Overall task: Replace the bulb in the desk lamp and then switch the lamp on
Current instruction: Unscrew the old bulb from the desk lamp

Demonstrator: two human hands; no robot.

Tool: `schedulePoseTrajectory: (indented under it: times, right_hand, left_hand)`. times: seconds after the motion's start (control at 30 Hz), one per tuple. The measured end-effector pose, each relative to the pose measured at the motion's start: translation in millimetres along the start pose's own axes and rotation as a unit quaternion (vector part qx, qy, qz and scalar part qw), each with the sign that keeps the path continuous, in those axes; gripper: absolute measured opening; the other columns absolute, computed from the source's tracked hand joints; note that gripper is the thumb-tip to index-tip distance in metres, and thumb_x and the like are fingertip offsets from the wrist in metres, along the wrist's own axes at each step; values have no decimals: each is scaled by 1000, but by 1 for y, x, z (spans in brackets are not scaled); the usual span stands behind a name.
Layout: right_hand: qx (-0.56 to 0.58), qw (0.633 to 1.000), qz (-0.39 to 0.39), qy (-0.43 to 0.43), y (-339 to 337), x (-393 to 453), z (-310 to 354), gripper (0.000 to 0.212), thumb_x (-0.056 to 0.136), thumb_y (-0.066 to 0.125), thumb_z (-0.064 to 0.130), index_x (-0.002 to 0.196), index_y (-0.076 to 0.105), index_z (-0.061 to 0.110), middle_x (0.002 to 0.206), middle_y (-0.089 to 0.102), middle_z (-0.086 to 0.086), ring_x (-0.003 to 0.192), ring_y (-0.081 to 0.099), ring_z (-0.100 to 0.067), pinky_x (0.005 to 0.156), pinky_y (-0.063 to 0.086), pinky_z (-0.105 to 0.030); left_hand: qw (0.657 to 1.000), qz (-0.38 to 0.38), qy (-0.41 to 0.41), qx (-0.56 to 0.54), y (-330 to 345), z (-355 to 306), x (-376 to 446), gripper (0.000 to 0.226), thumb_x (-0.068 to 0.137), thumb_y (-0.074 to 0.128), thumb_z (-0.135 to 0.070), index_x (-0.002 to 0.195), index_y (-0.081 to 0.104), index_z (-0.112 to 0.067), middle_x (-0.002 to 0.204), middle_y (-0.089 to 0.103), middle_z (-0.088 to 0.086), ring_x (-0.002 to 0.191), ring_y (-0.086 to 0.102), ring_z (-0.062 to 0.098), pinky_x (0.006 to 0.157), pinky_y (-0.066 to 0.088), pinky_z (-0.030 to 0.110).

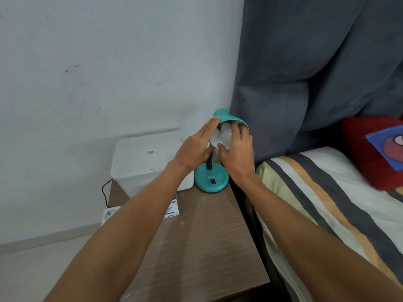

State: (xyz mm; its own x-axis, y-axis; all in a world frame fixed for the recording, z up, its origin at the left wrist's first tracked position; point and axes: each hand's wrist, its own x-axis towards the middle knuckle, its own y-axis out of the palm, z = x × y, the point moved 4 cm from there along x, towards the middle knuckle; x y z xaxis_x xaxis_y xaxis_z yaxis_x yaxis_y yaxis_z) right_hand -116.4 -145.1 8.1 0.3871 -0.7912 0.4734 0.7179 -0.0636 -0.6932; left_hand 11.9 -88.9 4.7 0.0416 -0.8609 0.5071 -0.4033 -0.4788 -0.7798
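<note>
A teal desk lamp stands at the far end of a brown bedside table [196,240], its round base [205,182] carrying a black rocker switch [213,182]. The teal shade [226,117] tilts towards me. A white bulb [225,136] sits in the shade's mouth. My right hand [237,153] wraps its fingers and thumb around the bulb. My left hand [192,149] lies with straight fingers against the shade's left rim, thumb below near the black neck. The socket is hidden.
A translucent plastic box [148,162] stands left of the lamp. A small printed carton [173,211] lies partly under my left forearm. A white power strip [109,213] and black cable sit on the floor at left. A striped bed [327,192], red pillow [375,149] and grey headboard [305,83] are at right.
</note>
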Motion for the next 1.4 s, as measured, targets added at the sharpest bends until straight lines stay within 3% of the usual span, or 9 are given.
schedulePoseTrajectory:
  times: [0.1, 0.27, 0.43, 0.5, 0.6, 0.83, 1.03, 1.23, 1.4]
  right_hand:
    - [34, 997, 2, 64, 1, 1, -1, 66, 91, 68, 25, 147, 38, 7, 143, 48, -16, 123, 53, -36, 97, 46, -40]
    - [-57, 998, 17, -4, 0, 2, 6, 66, 83, 69, 3, 143, 43, 8, 138, 45, -15, 124, 43, -35, 90, 53, -43]
    - [46, 996, -4, 76, 1, 0, 2, 70, 89, 71, 27, 147, 36, 8, 144, 46, -16, 126, 51, -35, 101, 45, -42]
    - [34, 996, 0, 83, 1, 2, 3, 57, 91, 69, 22, 142, 47, 7, 137, 53, -16, 120, 55, -35, 95, 47, -40]
    - [-35, 999, 9, 16, -2, 4, 4, 53, 89, 69, 8, 139, 52, 8, 137, 52, -14, 125, 46, -33, 95, 46, -39]
    - [-21, 999, 8, 31, -6, 6, -1, 49, 90, 70, 22, 135, 56, 8, 128, 60, -12, 116, 55, -33, 92, 47, -39]
    - [1, 999, 0, 35, -15, 0, 2, 47, 88, 69, 21, 132, 59, 9, 127, 63, -10, 111, 59, -31, 91, 50, -39]
    - [-6, 999, 0, 33, -33, -15, 9, 47, 88, 68, 26, 131, 60, 8, 126, 64, -12, 112, 60, -30, 92, 49, -39]
    - [3, 999, -8, 31, -42, -42, 18, 48, 87, 67, 29, 130, 62, 10, 124, 66, -10, 110, 62, -29, 89, 51, -39]
  left_hand:
    - [1000, 4, 4, -2, 3, 0, 1, 87, 84, 72, 2, 158, 27, -8, 162, 34, 13, 135, 51, 35, 107, 49, 40]
    - [1000, -2, -5, -1, 2, 0, 0, 86, 85, 73, 1, 157, 27, -7, 162, 34, 13, 137, 50, 35, 109, 47, 41]
    - [1000, 8, -6, -2, 3, 0, 1, 86, 84, 71, 2, 158, 27, -7, 161, 34, 14, 135, 52, 36, 107, 49, 41]
    - [1000, 8, -9, -4, 4, 0, 0, 87, 84, 71, 3, 158, 27, -8, 162, 34, 13, 134, 53, 36, 105, 50, 41]
    - [1000, -3, -13, -4, 3, 1, 0, 85, 86, 71, 0, 158, 26, -8, 162, 33, 13, 136, 51, 35, 109, 46, 39]
    - [1000, 2, -15, -2, 5, 1, 2, 87, 85, 71, 2, 158, 26, -9, 162, 33, 13, 135, 52, 36, 107, 49, 41]
    - [999, 13, -27, 18, 2, -1, 2, 92, 85, 72, 0, 160, 20, -14, 165, 28, 8, 129, 56, 37, 101, 53, 45]
    - [998, 6, -48, 31, -16, -14, -8, 101, 87, 77, -20, 162, 9, -17, 169, 16, 2, 153, 23, 20, 113, 39, 36]
    - [993, -13, -105, 44, -35, -16, -52, 90, 91, 73, -34, 161, 18, -19, 166, 26, 5, 152, 26, 22, 113, 37, 39]
